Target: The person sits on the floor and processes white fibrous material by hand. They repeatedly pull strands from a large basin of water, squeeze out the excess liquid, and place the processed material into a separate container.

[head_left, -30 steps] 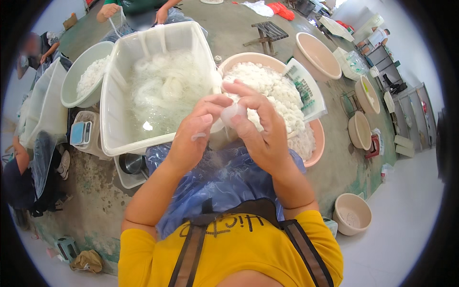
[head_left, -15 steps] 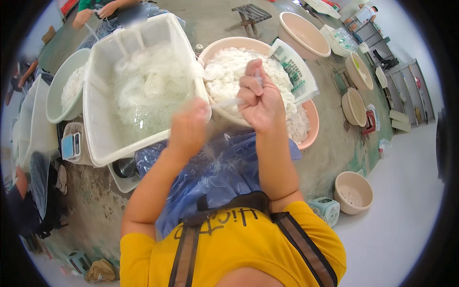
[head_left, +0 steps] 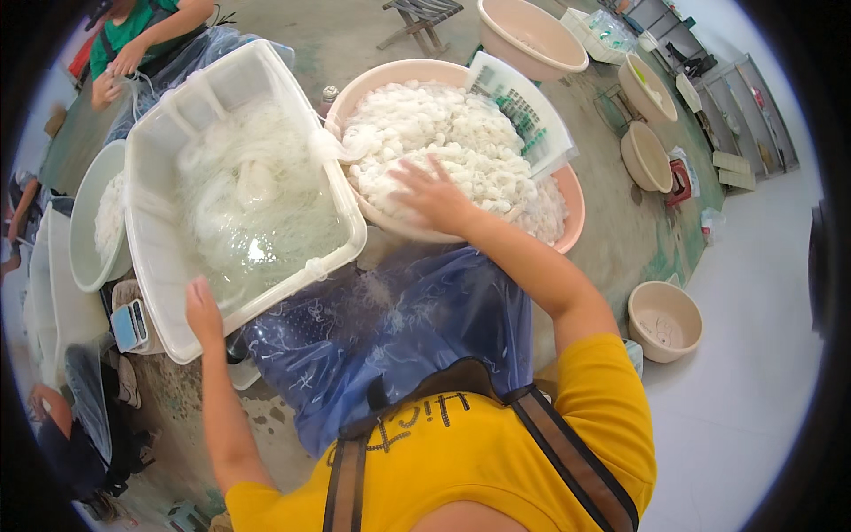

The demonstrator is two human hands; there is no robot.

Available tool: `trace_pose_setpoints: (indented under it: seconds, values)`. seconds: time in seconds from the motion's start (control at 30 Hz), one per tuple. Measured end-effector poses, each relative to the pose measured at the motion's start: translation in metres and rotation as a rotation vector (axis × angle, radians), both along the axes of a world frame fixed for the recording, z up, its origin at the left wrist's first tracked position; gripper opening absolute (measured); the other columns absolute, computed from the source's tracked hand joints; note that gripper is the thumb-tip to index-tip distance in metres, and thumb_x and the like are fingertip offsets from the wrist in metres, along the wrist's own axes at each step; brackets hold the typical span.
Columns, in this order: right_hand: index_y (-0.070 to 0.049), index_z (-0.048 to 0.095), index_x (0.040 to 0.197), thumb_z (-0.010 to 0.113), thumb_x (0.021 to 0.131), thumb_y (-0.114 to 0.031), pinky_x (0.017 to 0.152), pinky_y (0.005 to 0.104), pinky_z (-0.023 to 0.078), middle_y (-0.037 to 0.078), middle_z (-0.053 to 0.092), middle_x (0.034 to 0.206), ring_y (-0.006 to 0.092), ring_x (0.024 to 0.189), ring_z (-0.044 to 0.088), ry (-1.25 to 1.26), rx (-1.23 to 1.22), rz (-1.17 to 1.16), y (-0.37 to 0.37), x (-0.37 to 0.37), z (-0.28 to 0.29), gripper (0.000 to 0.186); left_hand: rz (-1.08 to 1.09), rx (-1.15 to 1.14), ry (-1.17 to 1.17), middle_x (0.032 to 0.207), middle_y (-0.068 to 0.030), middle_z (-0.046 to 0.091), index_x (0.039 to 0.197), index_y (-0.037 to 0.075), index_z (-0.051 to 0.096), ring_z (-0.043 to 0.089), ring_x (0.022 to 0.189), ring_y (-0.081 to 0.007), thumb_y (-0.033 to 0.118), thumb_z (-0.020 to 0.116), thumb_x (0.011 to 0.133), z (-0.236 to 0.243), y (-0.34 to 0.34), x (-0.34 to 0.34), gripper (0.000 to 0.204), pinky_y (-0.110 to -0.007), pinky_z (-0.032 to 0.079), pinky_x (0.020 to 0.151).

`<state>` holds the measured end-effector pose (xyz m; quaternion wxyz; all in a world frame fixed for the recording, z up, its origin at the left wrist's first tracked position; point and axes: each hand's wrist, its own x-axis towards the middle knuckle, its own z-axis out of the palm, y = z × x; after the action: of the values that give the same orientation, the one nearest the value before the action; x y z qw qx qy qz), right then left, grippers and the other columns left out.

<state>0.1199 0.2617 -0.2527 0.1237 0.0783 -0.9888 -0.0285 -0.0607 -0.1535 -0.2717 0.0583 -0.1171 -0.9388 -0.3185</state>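
My left hand is at the front left corner of the white rectangular tub, fingers extended upward; whether it touches the rim is unclear. The tub holds cloudy water with pale stringy material. My right hand reaches over the round peach basin, fingers spread on or just over a heap of white, lumpy, coiled strands, with no object visibly gripped. A printed white sheet or sack lies at the basin's right side. A blue plastic apron covers my lap.
A pale green basin with white material stands left, beside a small blue scale. A co-worker in green handles strands at upper left; others sit far left. Several beige basins, a folding stool and metal shelves stand around.
My hands, earlier together working translucent white material, have separated: the left moved down and left to the tub's corner, the right spread over the heap. The view has shifted.
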Motion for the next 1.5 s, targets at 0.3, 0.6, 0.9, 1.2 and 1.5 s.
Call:
trace_pose_setpoints:
  seconds: [0.3,0.6,0.9,1.2,1.5]
  values:
    - [-0.022,0.06,0.091,0.052,0.076,-0.022,0.103,0.0545,0.022,0.001,0.047,0.124,0.0225,0.126,0.034,0.0,0.22,0.059,0.023,-0.03,-0.064,0.017,0.056,-0.089,0.021,0.083,-0.0173,0.059,0.093,0.004,0.055,0.055,0.076,-0.0337,0.037,0.041,0.091,-0.007,0.017,0.016,0.036,-0.039,0.043,0.068]
    - [-0.011,0.051,0.113,0.057,0.075,-0.014,0.09,0.0475,0.038,0.011,0.047,0.122,0.0302,0.107,0.049,0.063,-0.029,-0.636,0.093,-0.047,-0.01,0.039,0.103,-0.161,-0.115,0.078,-0.016,0.059,0.092,0.006,0.054,0.055,0.072,-0.0323,0.043,0.042,0.089,0.006,0.028,0.018,0.039,-0.039,0.042,0.064]
    - [-0.007,0.062,0.079,0.063,0.075,-0.021,0.065,0.0329,0.046,0.008,0.055,0.08,0.0237,0.072,0.056,-0.153,-0.801,-0.176,-0.094,-0.044,0.015,0.015,0.106,-0.135,-0.07,0.076,-0.0153,0.06,0.09,0.007,0.056,0.056,0.071,-0.0326,0.042,0.042,0.089,-0.004,0.021,0.016,0.037,-0.04,0.042,0.063]
    - [-0.01,0.061,0.068,0.065,0.072,-0.024,0.059,0.0357,0.046,0.006,0.054,0.082,0.0249,0.07,0.057,-0.073,-0.61,-0.334,-0.178,-0.029,-0.007,0.015,0.103,-0.188,-0.066,0.074,-0.0155,0.06,0.088,0.009,0.055,0.057,0.072,-0.0339,0.041,0.045,0.087,-0.006,0.02,0.016,0.034,-0.042,0.042,0.062]
    - [-0.007,0.065,0.082,0.066,0.074,-0.017,0.08,0.0318,0.042,0.012,0.051,0.116,0.0241,0.1,0.051,-0.062,-1.121,-0.128,-0.148,-0.016,0.089,0.014,-0.08,0.685,-0.623,0.075,-0.0036,0.054,0.117,0.011,0.045,0.053,0.069,-0.017,0.026,0.047,0.087,-0.01,0.028,-0.003,0.033,-0.032,0.045,0.067]
